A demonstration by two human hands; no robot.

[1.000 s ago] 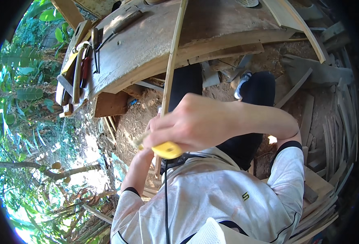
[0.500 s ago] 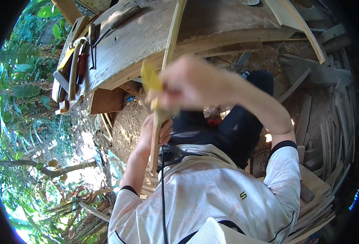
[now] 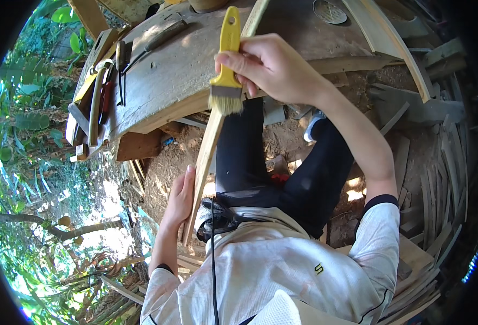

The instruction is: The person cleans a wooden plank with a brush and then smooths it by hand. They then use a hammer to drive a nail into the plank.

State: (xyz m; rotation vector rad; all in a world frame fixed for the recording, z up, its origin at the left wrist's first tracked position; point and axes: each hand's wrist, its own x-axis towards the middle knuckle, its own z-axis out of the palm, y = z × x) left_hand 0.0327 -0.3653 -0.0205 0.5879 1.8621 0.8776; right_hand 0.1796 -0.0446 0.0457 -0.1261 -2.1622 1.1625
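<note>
Brush held bristles-down over a slanting wooden strip

The right hand (image 3: 282, 67) grasps a yellow brush (image 3: 226, 77) by its handle, thumb across the near face. The brush is over the wooden strip (image 3: 208, 138), by the tabletop's (image 3: 179, 73) near edge. Its long axis runs almost straight up and down the view: the holed handle end points away from the person, tipped slightly right, and the pale bristles point back toward the body.

The strip runs aslant, from the upper right over the tabletop to a lower end beside the person's waist. Brush and right hand cover a stretch of it, and its far end is cut off by the upper border. Whether the bristles touch the wood is hard to make out.

The left hand (image 3: 181, 197) lies against the strip's left side near the lower end; any fingers behind the wood are hidden, so I cannot tell whether it is clenched around it. The right hand's curled fingers are partly concealed too.
</note>
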